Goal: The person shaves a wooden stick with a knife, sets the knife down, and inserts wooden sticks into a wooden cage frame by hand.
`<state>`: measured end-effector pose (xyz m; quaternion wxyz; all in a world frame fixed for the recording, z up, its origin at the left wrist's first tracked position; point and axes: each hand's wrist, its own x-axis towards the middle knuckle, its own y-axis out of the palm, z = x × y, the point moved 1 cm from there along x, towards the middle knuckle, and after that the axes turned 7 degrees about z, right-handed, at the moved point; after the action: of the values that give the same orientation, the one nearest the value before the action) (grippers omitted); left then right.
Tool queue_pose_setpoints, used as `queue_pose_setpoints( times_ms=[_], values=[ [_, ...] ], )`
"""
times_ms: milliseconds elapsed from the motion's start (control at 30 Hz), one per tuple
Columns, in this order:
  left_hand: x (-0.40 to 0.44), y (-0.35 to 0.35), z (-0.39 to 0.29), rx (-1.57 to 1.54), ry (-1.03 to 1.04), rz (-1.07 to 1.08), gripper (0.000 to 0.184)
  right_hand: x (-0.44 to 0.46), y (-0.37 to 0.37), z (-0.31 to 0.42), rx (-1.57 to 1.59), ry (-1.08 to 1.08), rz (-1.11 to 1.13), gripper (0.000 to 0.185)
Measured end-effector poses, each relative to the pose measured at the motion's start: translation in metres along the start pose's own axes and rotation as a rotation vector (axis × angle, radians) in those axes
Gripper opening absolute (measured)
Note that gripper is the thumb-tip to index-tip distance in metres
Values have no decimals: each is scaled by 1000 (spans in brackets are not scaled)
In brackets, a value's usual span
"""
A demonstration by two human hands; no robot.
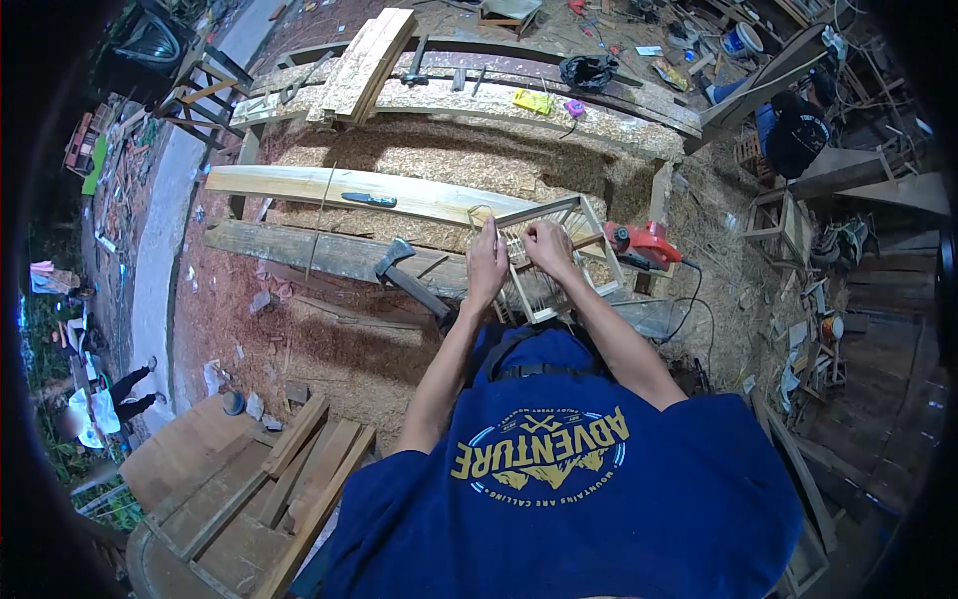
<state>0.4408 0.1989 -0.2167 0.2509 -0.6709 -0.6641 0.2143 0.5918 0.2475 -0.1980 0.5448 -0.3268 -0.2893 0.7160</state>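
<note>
A small wooden frame (589,214) with thin slats lies tilted across the near planks in front of my body. My left hand (487,262) rests at its left side, fingers pressed together round the frame's edge. On the slats at its upper middle is my right hand (549,250), its fingers curled; whatever they pinch is too small to name. Just right of the frame sits a red power tool (642,245) with a black cord. A hammer-like axe (401,262) lies left of my left hand.
A long pale plank (269,184) carries a dark-handled knife (369,199). Behind it, a sawdust-covered beam (449,100) holds stacked boards (364,65), a yellow packet (532,101) and a pink tape measure (574,108). Wood pieces (319,469) lie lower left. A person (98,414) is at far left.
</note>
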Motion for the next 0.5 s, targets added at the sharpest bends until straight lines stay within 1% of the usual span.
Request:
queue_pose_setpoints(
  times_ms=[67, 167, 200, 233, 267, 333, 367, 400, 433, 467, 500],
  values=[
    [3, 2, 3, -7, 22, -20, 50, -11, -6, -7, 25, -139, -50, 18],
    [3, -2, -2, -25, -9, -9, 51, -34, -24, -5, 75, -171, -32, 14],
    [4, -4, -5, -32, -27, 3, 51, -47, -34, 0, 49, -179, -66, 14],
    [4, -3, -7, -11, 9, -61, 49, -61, -45, 7, 23, -188, -101, 14],
    [5, -2, -8, 4, 2, -63, 49, -72, -49, 9, -3, -198, -136, 15],
    [8, -5, -13, 34, -9, -65, 49, -88, -47, -2, 29, -156, -100, 15],
    [9, -5, -15, 46, -92, -61, 43, -96, -46, -7, 36, -133, -62, 14],
    [9, -9, -21, 26, -151, -26, 40, -103, -46, -11, 44, -108, -25, 14],
    [8, -15, -28, 7, -209, 9, 38, -107, -43, -14, 31, -153, -52, 14],
    [6, -17, -33, -12, -267, 43, 36, -109, -42, -19, 84, -114, -37, 14],
    [1, -10, -29, -131, -342, 46, 34, -111, -42, -19, 137, -78, -23, 15]
  ],
)
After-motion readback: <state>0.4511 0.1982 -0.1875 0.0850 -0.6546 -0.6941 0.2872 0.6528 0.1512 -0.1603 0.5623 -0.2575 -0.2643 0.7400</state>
